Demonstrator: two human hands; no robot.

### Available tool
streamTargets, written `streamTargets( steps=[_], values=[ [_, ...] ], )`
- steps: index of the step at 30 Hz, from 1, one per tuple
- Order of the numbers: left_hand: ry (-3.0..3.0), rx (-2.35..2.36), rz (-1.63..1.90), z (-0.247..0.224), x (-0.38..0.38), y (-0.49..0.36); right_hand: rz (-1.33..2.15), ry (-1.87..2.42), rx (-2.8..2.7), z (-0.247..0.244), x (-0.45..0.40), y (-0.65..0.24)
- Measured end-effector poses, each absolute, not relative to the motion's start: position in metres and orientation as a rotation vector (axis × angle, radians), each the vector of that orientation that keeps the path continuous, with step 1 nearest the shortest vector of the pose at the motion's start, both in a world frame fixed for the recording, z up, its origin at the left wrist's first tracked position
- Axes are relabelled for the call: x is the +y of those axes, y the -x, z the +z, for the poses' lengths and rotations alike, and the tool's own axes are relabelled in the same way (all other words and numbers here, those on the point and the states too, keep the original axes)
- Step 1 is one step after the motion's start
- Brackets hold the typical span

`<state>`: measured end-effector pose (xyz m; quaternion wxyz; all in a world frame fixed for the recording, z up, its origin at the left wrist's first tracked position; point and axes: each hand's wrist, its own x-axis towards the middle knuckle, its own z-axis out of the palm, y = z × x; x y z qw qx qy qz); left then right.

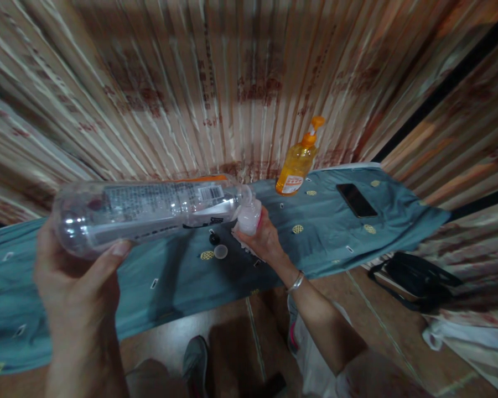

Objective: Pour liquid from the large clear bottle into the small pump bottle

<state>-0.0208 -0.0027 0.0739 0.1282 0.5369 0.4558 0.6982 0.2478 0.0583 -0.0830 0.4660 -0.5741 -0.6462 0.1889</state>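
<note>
My left hand [87,276] is wrapped round the base of a large clear plastic bottle [149,213], which lies almost level with its mouth to the right. A label with a barcode runs along its side. My right hand [261,237] grips a small whitish bottle [249,216] at the large bottle's mouth; whether the two rims touch I cannot tell. Something white and crumpled, partly hidden, shows under the right fingers. Below them on the cloth lie a small black cap [214,238] and a round whitish cap [220,252].
A teal cloth [182,287] with small printed figures covers the long table. An orange pump bottle [296,166] stands at its back edge, with a black phone [357,200] to the right. A dark bag [419,279] rests at the lower right. Patterned curtains [232,83] hang behind.
</note>
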Motion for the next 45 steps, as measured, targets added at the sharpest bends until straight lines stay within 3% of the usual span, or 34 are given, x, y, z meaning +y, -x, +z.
streamTargets(
  steps=[45],
  values=[
    [-1.514,1.255,2.123,0.069,0.001,0.017,0.562,1.388,-1.557,-0.076,0.058,-0.248]
  ],
)
